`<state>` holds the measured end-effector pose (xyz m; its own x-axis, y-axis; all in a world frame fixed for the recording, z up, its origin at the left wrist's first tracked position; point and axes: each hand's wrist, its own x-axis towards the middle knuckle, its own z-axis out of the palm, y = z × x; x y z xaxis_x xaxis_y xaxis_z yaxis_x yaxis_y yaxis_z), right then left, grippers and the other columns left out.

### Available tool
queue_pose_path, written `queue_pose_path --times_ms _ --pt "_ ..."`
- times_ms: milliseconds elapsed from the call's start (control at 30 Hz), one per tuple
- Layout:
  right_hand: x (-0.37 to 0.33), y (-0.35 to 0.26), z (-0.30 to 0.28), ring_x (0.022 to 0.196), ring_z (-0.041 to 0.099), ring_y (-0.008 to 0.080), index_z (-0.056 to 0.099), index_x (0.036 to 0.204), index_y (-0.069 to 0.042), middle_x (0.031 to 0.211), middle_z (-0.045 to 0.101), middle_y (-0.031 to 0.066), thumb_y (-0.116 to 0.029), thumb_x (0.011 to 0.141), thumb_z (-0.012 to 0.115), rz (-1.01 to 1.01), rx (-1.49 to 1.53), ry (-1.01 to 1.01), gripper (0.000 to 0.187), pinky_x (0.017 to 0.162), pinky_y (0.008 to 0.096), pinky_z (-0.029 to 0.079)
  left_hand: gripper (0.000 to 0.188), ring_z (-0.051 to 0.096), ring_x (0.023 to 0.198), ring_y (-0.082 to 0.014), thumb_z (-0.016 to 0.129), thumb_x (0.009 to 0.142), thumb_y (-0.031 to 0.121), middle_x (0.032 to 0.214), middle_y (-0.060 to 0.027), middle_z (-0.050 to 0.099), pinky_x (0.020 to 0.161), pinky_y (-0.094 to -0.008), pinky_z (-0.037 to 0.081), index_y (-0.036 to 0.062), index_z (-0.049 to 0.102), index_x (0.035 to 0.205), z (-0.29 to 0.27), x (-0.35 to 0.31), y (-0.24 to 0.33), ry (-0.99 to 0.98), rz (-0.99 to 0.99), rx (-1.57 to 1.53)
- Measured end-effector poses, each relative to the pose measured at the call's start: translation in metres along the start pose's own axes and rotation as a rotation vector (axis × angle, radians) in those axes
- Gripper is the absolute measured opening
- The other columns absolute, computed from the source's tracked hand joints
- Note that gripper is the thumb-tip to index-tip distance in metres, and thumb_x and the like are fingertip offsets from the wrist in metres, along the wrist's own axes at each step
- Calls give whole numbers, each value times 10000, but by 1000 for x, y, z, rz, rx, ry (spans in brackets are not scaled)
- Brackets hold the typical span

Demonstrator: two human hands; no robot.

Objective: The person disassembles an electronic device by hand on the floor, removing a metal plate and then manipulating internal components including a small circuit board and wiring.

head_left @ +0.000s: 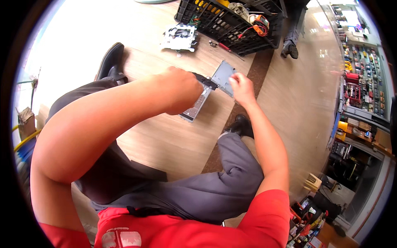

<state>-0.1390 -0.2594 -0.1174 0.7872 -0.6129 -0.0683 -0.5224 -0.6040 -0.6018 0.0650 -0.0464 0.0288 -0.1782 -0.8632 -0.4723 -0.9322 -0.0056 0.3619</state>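
Observation:
My left hand [182, 91] is closed in a fist over a grey metal casing [199, 104] with holes in it. A black part [206, 81] sticks out past its knuckles; what lies inside the fingers is hidden. To the right, my right hand [242, 88] pinches the edge of a flat grey metal plate [223, 75], tilted beside the black part. Beyond both hands, a silver metal mechanism [180, 38] with dark parts lies on the floor.
A black slatted crate [231, 31] with tools, cables and an orange meter [260, 25] stands at the far side. Near it lies a red-handled screwdriver [224, 47]. My shoes [111, 60] flank the work on the wooden floor [165, 136]. Stocked shelves [364, 74] line the right.

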Motion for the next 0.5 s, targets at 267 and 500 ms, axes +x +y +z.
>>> queue_pose_path --times_ms 267,500 --pt "-41 169 27 884 661 380 674 912 -14 920 686 215 -206 851 651 528 -373 23 203 806 466 513 290 657 854 -310 702 842 271 900 -133 650 748 -411 506 46 627 1009 7 1 8 93 58 68" --pt "-54 207 93 939 635 420 655 938 -8 946 673 243 -217 880 607 534 -297 24 222 832 495 497 326 638 885 -302 717 822 251 931 -126 628 780 -401 492 49 607 1053 8 7 10 94 64 61"
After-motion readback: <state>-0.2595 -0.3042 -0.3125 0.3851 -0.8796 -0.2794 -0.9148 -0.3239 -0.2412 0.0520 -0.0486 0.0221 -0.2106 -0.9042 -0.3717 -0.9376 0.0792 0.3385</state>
